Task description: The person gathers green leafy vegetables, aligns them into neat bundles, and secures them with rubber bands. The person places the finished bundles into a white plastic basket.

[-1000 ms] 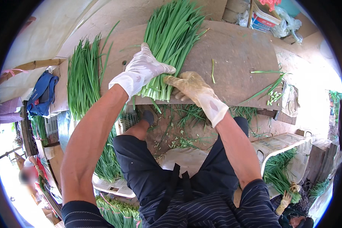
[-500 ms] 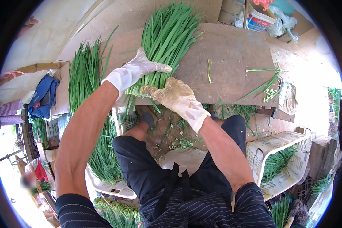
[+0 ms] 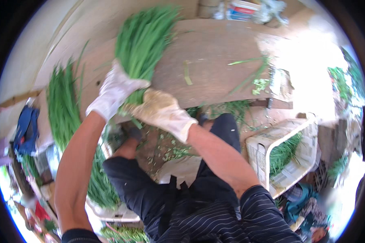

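A thick bunch of green garlic chives (image 3: 144,42) lies across the wooden board, leaf tips pointing away from me. My left hand (image 3: 117,87), in a whitish glove, is wrapped over the bunch near its cut lower end, thumb across the top. From the right, my right hand (image 3: 158,111), in a glove stained brown, closes on the stem ends. The two hands are close together near the board's front edge. The gloves partly hide the stems. A second heap of chives (image 3: 63,109) rests to the left.
The wooden board (image 3: 213,52) carries loose leaves, trimmed stem pieces (image 3: 260,86) and what looks like a knife (image 3: 274,83) at its right end. A white plastic crate (image 3: 257,154) with greens lies tilted at right. Another crate (image 3: 117,214) stands lower left. A co-worker (image 3: 302,202) is at lower right.
The view has swung right, so the scene sits further left and is blurred. Both hands stay on the chives. A co-worker and the knife-like tool have come into sight on the right.
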The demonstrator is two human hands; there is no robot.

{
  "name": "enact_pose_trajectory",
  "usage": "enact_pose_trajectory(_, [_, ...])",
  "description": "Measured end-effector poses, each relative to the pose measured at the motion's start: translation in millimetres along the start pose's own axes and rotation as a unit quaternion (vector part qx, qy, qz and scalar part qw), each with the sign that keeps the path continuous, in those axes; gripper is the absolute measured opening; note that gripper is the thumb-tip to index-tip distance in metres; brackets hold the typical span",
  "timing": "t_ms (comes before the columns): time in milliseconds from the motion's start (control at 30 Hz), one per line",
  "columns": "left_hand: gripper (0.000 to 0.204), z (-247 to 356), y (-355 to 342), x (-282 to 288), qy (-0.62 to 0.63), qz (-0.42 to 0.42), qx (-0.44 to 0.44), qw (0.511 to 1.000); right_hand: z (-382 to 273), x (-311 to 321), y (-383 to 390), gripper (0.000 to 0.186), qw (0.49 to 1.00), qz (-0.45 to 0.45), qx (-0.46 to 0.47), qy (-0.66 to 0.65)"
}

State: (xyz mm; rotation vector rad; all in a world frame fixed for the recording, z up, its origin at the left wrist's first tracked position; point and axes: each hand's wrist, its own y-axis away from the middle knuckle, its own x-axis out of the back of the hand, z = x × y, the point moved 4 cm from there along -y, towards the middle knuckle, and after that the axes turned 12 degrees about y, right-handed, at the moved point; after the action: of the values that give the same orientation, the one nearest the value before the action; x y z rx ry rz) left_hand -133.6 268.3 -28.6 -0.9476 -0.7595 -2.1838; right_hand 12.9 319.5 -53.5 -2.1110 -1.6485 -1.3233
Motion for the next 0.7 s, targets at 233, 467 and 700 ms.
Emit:
enact_pose_trajectory(233, [0.103, -1, 3, -4, 0.127, -0.021, -0.068, 0.989, 42, -5, 91, 0.046, 0.994, 0.009, 0.022, -0.11])
enact_pose_trajectory(467, [0.102, -29, -21, -9, 0.097, -0.022, 0.007, 0.995, 139, -15, 195, 0.026, 0.938, 0.006, -0.132, -0.321])
enact_pose_trajectory(700, [0.103, -32, -17, -9, 0.166, -0.06, 0.029, 0.984, 313, 54, 233, 0.018, 0.832, 0.368, -0.287, -0.301])
